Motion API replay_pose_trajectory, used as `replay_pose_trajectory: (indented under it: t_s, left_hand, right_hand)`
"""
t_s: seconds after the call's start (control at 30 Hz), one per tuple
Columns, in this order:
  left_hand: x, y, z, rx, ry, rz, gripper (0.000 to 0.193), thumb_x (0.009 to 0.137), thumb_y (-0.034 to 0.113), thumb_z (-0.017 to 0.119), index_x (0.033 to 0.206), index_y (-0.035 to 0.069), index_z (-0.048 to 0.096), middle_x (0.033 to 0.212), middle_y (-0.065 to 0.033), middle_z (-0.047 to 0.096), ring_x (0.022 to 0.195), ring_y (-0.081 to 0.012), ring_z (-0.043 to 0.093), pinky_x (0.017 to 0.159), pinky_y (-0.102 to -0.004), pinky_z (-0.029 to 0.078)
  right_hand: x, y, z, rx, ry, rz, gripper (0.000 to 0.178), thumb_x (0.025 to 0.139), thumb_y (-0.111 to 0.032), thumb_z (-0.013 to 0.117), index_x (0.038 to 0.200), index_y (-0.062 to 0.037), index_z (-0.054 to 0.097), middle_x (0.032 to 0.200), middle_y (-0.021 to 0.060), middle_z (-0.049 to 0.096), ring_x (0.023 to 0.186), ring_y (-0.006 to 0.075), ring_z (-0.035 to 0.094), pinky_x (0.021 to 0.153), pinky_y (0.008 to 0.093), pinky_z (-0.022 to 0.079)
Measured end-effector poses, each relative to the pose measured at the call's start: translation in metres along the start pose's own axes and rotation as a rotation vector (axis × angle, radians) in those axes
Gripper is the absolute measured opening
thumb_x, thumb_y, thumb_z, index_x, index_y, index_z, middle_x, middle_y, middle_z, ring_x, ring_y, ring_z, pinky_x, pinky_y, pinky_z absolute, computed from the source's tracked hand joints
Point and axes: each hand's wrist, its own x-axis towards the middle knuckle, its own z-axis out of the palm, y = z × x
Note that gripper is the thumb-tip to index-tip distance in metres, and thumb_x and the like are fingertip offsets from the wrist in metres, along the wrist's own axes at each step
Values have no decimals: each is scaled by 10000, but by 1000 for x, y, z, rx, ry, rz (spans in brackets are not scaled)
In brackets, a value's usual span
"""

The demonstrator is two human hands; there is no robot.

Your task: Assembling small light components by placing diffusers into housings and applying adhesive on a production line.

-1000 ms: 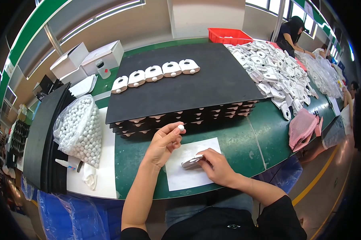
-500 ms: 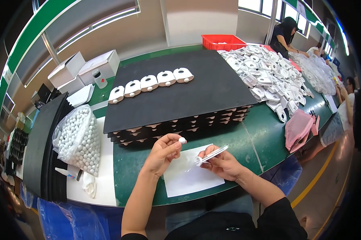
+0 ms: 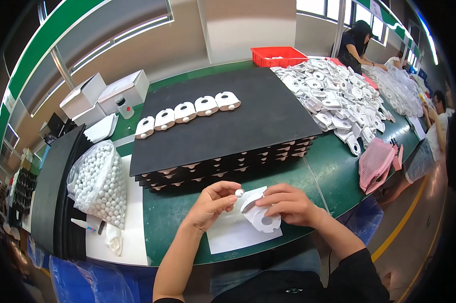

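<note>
Between the thumb and fingers of my left hand (image 3: pixel 211 205) is a small white ball (image 3: pixel 239 193). My right hand (image 3: pixel 291 204) grips a white plastic part (image 3: pixel 265 222) with a round hole, tilted so that its curved end faces the ball. Ball and part are close together; whether they touch I cannot tell. Both hands are over a white sheet of paper (image 3: pixel 224 237) on the green table. Beyond them, a row of several similar white parts (image 3: pixel 185 112), each with a ball at its front edge, lies on a black board (image 3: pixel 228 136).
More boards with parts between them are stacked underneath. At left sits a clear bag of white balls (image 3: pixel 99 182), beside black boards (image 3: pixel 56 187). A heap of white parts (image 3: pixel 339 96), a red bin (image 3: pixel 278 56) and a pink mesh bag (image 3: pixel 375 164) are at right. A co-worker (image 3: pixel 357 45) works beyond.
My right hand has turned the white part so its face with the hole shows. My left hand has moved the ball slightly right and down, close to the part.
</note>
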Motion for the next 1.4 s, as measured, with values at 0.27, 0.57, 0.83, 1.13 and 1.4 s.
replay_pose_trajectory:
  t_s: [0.27,0.57,0.83,1.13,1.4]
  left_hand:
    - [3,-5,0,54,-54,-24,242,768,78,650,1002,33,613,851,-13,604,702,-67,490,591,-206,377]
    - [2,-2,1,40,70,14,230,768,66,648,990,25,603,811,-14,590,628,-69,474,561,-194,389]
    - [6,4,-12,-73,162,160,229,813,92,608,1035,43,574,887,-30,572,654,-58,439,554,-193,361]
    - [6,6,-10,-120,176,160,255,798,98,627,1036,17,584,856,-17,572,636,-56,443,552,-194,374]
    - [6,5,-11,-107,177,155,253,801,105,627,1035,20,585,860,-15,576,641,-52,455,557,-191,381]
  right_hand:
    - [-11,9,12,237,166,171,206,685,75,614,811,-71,540,1036,81,607,975,225,549,834,301,440]
    - [-12,9,31,902,386,508,153,839,-4,527,930,-78,428,1039,153,565,943,206,564,826,320,456]
    - [-7,-9,54,845,222,908,208,854,-38,526,1048,-13,454,853,37,578,724,78,545,640,223,450]
    - [-1,-16,67,354,37,822,175,818,-40,557,970,1,482,791,127,603,689,206,600,626,290,467]
    - [-2,-18,65,220,125,740,173,798,3,551,960,-14,491,758,119,582,638,225,577,590,284,459]
